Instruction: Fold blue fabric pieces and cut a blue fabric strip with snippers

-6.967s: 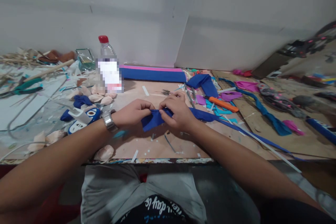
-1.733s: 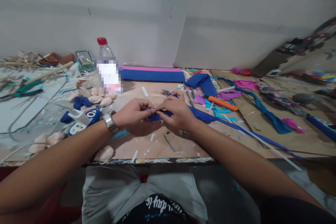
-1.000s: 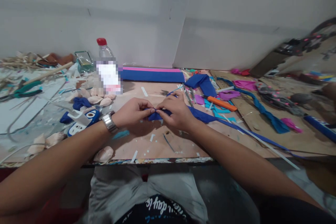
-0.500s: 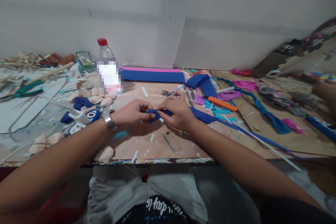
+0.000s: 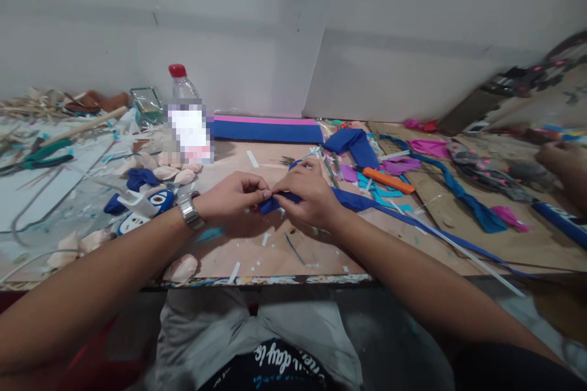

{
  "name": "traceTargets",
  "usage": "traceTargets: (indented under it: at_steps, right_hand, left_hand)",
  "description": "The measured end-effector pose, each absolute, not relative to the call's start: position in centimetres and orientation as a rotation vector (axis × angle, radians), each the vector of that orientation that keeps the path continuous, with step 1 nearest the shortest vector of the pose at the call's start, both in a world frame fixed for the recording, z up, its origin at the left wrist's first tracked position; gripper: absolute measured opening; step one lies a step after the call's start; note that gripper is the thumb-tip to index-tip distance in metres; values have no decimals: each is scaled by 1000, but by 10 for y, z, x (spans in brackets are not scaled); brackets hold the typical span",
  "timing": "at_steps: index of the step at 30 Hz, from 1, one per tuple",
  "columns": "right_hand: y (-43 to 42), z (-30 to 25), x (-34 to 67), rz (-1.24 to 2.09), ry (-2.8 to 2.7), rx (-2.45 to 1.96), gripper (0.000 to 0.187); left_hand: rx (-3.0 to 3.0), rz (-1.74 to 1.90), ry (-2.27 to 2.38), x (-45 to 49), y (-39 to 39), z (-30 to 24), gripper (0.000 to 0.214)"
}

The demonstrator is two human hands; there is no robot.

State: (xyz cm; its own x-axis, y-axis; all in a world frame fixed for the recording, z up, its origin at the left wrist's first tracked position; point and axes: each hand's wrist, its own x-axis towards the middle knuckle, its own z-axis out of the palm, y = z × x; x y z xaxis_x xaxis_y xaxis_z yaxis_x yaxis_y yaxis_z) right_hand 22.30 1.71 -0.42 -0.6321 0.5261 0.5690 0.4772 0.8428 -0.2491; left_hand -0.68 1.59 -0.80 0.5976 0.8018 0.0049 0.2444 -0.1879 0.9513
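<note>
Near the middle of the table, my left hand [image 5: 236, 197], with a metal watch on the wrist, pinches the end of a blue fabric-like strip [image 5: 355, 200] between thumb and fingers. My right hand [image 5: 308, 191] is closed on the same strip close beside it, the fingertips of both hands nearly touching. The folded end pokes out below the fingertips. From under my right hand the strip runs off to the right, narrowing toward the table's front edge. A thin white stick [image 5: 468, 256] lies along it. My palms hide part of the strip.
A red-capped bottle [image 5: 183, 85] and a long blue and pink roll [image 5: 268, 130] stand behind my hands. Pale petal-like pieces [image 5: 181, 269] and green-handled pliers [image 5: 48, 154] are at left. At right lie an orange cutter [image 5: 388, 180], coloured scraps and another person's hand [image 5: 562, 162].
My left thumb has shifted slightly on the strip's end, and more of the folded blue tip shows below the fingers. My right hand stays in nearly the same place.
</note>
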Motion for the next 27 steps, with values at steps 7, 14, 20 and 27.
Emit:
traceTargets:
  at_steps: [7,14,20,27]
  right_hand:
    - [18,-9,223,93,-2376,-799,8]
    - [18,-12,222,53,-2406,-812,6]
    - [18,-13,221,78,-2396,-826,5]
    - [20,-15,222,45,-2381,-816,7]
  left_hand:
    - [1909,683,866,-7,14,-8,25]
    - [2396,645,1089,-4,9,-5,20]
    - [2498,581,1146,-3,9,-6,24]
    - [2385,617,1164,-2,7,-2,22]
